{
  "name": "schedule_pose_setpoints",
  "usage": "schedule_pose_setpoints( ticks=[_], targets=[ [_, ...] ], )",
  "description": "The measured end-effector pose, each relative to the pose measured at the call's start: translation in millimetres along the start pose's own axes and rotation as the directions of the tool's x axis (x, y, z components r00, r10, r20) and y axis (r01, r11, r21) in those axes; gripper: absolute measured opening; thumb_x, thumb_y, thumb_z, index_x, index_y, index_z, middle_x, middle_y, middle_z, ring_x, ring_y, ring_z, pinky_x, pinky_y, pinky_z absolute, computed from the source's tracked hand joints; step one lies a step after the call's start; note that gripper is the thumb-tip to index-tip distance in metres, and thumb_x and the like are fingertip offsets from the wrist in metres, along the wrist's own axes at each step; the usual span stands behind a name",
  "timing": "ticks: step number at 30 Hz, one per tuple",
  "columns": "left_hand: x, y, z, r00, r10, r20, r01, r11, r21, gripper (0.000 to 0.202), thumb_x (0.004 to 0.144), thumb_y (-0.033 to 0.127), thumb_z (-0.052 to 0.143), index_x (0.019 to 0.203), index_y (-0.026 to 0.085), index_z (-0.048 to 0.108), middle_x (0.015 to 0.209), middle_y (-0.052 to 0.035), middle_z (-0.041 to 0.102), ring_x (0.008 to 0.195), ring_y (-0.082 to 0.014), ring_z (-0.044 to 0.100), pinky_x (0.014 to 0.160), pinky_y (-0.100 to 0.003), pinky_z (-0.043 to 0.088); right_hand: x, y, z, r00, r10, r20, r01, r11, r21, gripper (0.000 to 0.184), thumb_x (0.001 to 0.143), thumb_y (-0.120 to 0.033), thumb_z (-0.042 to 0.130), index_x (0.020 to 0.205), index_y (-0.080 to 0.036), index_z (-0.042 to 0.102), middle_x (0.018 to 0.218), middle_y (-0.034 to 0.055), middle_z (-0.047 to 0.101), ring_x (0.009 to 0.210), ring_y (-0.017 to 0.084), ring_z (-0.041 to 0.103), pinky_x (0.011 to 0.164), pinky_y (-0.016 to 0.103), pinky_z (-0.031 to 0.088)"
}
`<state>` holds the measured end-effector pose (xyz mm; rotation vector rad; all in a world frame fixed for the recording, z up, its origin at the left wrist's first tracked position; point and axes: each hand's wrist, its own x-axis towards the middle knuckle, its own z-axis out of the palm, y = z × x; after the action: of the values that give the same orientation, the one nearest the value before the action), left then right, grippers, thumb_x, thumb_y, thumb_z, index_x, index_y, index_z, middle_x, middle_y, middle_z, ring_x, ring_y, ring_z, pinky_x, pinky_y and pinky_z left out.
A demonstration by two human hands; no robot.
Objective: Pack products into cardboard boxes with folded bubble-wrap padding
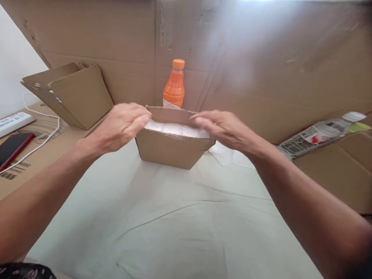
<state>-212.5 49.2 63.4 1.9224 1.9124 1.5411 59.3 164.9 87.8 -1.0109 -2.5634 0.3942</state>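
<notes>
A small brown cardboard box stands on a pale cloth, open at the top, with white plastic-wrapped contents showing inside. My left hand rests on the box's left top edge, fingers curled down onto the white contents. My right hand is at the right top edge, fingers bent and pressed together on the rim and the contents. The rear flap of the box stands up between my hands.
An orange bottle stands behind the box against a large cardboard wall. Folded cardboard boxes lie at the left, beside a red phone, a white cable and a power strip. A plastic bottle lies on cardboard at the right.
</notes>
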Motion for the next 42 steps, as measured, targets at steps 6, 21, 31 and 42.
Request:
schedule_pose_setpoints(
  ticks=[6, 21, 31, 42],
  targets=[
    [-67, -65, -4.9, 0.966, -0.251, -0.062, 0.248, 0.967, -0.061, 0.06, 0.081, 0.044, 0.074, 0.134, 0.021, 0.061, 0.131, -0.0091, 0.068, 0.12, -0.0301, 0.065, 0.108, -0.053, 0.05, -86, 47, 38, 0.88, 0.223, -0.419, -0.121, 0.959, 0.257, 0.033, 0.091, -0.041, 0.064, 0.116, -0.021, 0.07, 0.11, 0.0091, 0.075, 0.098, 0.021, 0.068, 0.087, 0.039, 0.053],
    [-163, 6, 37.5, 0.9, -0.427, 0.084, 0.435, 0.882, -0.181, 0.058, 0.086, 0.04, 0.068, 0.139, 0.022, 0.054, 0.124, -0.0092, 0.068, 0.114, -0.0294, 0.066, 0.099, -0.043, 0.056, -128, 6, 105, 0.934, 0.269, -0.234, -0.135, 0.874, 0.467, 0.07, 0.093, -0.057, 0.057, 0.153, -0.022, 0.042, 0.138, 0.0149, 0.061, 0.11, 0.031, 0.063, 0.076, 0.04, 0.057],
    [-288, -8, -43.8, 0.877, -0.481, -0.017, 0.469, 0.862, -0.192, 0.108, 0.076, 0.066, 0.077, 0.162, 0.033, 0.02, 0.167, -0.0125, 0.031, 0.154, -0.0404, 0.03, 0.125, -0.062, 0.027, -160, -22, 125, 0.986, 0.165, -0.031, -0.122, 0.832, 0.541, 0.065, 0.093, -0.058, 0.057, 0.147, -0.024, 0.047, 0.142, 0.0139, 0.059, 0.108, 0.026, 0.065, 0.065, 0.031, 0.057],
    [-239, -41, -18.5, 0.911, -0.3, 0.284, 0.386, 0.863, -0.325, 0.124, 0.066, 0.063, 0.084, 0.16, 0.017, 0.018, 0.161, -0.0227, 0.038, 0.147, -0.0386, 0.042, 0.124, -0.052, 0.036, -150, -18, 158, 0.956, 0.288, 0.061, -0.275, 0.799, 0.535, 0.054, 0.088, -0.068, 0.061, 0.12, -0.025, 0.058, 0.121, 0.0109, 0.07, 0.088, 0.023, 0.072, 0.056, 0.027, 0.054]
  ],
)
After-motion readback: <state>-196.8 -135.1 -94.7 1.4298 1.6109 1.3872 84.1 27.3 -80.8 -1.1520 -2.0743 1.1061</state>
